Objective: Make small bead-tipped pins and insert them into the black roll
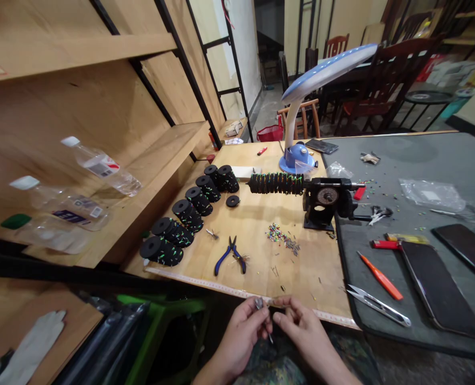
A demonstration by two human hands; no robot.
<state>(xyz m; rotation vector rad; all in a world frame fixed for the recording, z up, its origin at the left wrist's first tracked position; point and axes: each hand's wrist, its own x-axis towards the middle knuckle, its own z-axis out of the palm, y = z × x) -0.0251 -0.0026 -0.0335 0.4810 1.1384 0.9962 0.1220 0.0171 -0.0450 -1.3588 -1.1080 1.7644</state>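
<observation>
My left hand (241, 331) and my right hand (301, 326) meet just below the near edge of the wooden board (257, 251). Both are pinched shut on a small thin metal piece (260, 306) held between the fingertips; I cannot make out what it is. A measuring tape (205, 282) is fixed along that edge. On the board lie blue-handled pliers (230, 255) and a small pile of coloured beads (280, 237). A hand-crank winder (326, 202) holds a rod of black spools (276, 183).
Rows of black spools (185, 219) lie at the board's left. On the grey mat (429, 176) are snips (377, 305), an orange pen (379, 275), a red lighter (385, 244) and two phones (437, 286). A desk lamp (301, 107) stands behind; plastic bottles (101, 166) lie on the shelf.
</observation>
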